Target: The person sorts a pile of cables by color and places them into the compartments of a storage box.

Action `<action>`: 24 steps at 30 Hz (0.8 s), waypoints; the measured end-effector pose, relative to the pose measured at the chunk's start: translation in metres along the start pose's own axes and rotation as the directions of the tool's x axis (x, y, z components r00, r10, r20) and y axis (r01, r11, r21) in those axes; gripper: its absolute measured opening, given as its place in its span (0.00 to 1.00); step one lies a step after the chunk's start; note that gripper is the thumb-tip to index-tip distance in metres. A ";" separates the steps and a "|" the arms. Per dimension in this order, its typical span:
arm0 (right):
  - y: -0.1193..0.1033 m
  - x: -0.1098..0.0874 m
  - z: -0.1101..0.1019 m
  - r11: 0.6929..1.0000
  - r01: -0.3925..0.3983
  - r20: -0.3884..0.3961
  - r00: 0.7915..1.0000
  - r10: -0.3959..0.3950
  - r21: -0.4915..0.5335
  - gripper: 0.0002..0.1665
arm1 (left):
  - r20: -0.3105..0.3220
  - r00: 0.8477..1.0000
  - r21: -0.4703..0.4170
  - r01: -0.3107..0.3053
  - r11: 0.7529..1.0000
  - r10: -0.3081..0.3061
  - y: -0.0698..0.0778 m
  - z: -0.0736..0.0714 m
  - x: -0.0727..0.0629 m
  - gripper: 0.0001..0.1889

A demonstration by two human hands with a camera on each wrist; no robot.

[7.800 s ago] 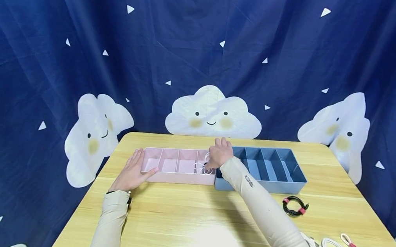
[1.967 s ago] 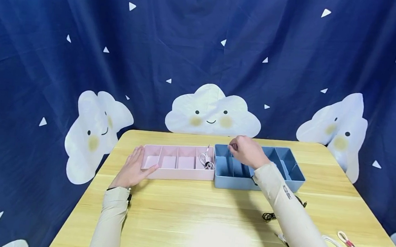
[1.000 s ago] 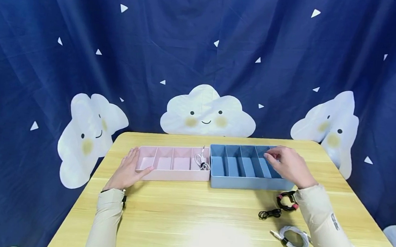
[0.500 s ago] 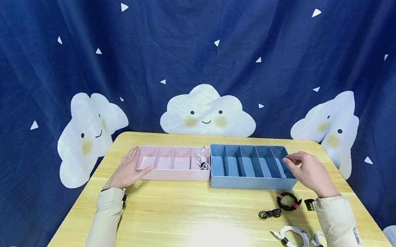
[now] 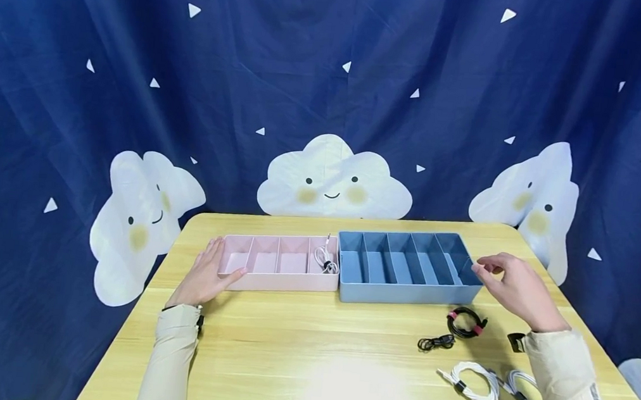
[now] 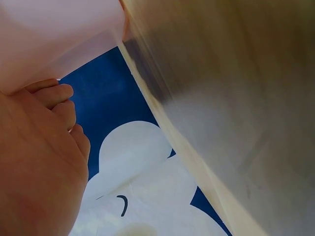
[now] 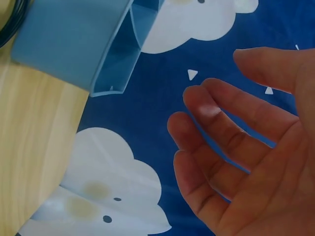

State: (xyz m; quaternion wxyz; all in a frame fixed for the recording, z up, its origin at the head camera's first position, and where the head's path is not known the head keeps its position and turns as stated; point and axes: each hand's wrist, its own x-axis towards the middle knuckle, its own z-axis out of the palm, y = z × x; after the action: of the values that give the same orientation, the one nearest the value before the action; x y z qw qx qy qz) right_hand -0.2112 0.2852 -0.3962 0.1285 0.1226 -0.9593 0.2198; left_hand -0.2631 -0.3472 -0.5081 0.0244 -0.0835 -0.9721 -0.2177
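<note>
Your spread left hand (image 5: 203, 280) likely steadies the pink box (image 5: 284, 284) near the bench's far edge (image 5: 272, 225); right hand (image 5: 518, 291) loose, empty.

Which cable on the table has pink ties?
The ring-shaped black coil, nearest the blue box. Two pink ties set it apart: the smaller black bundle shows none, and the two white coils have dark ties.

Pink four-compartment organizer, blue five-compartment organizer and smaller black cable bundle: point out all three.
Pink four-compartment organizer (image 5: 284, 282): head view, front wall.
Blue five-compartment organizer (image 5: 409, 294): head view, front wall.
Smaller black cable bundle (image 5: 443, 341): head view, bunched loops.
</note>
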 end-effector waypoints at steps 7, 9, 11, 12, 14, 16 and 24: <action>0.007 -0.010 0.001 1.000 0.012 -0.019 1.000 -0.013 -0.016 0.20 | -0.011 1.000 0.006 0.000 1.000 0.000 0.002 -0.001 -0.002 0.59; 0.008 -0.012 0.001 1.000 0.007 -0.017 1.000 -0.007 -0.016 0.21 | -0.011 1.000 0.003 0.002 1.000 -0.001 0.002 -0.001 -0.002 0.59; 0.010 -0.015 0.002 1.000 -0.010 -0.008 1.000 0.009 -0.013 0.21 | -0.012 1.000 0.002 0.002 1.000 -0.002 0.002 -0.001 -0.002 0.59; 0.011 -0.016 0.003 1.000 -0.016 -0.004 1.000 0.016 -0.011 0.22 | -0.012 1.000 0.001 0.003 1.000 -0.003 0.002 0.000 -0.002 0.59; 0.013 -0.018 0.004 1.000 -0.026 0.005 1.000 0.026 -0.009 0.22 | -0.012 1.000 0.004 0.003 1.000 -0.003 0.002 0.000 -0.002 0.59; 0.014 -0.021 0.006 0.999 -0.031 0.008 0.999 0.031 -0.008 0.23 | -0.014 1.000 0.013 0.002 1.000 -0.002 0.001 0.001 -0.002 0.59; 0.021 -0.032 0.012 1.000 -0.019 0.015 1.000 0.019 -0.008 0.23 | -0.020 1.000 0.030 -0.001 1.000 0.002 0.002 0.000 -0.002 0.59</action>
State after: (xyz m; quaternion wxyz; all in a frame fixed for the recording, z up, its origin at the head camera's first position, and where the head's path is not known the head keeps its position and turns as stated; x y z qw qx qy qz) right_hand -0.1897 0.3039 -0.4249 0.1195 0.1148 -0.9622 0.2163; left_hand -0.2611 -0.3457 -0.5075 0.0356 -0.0816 -0.9749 -0.2042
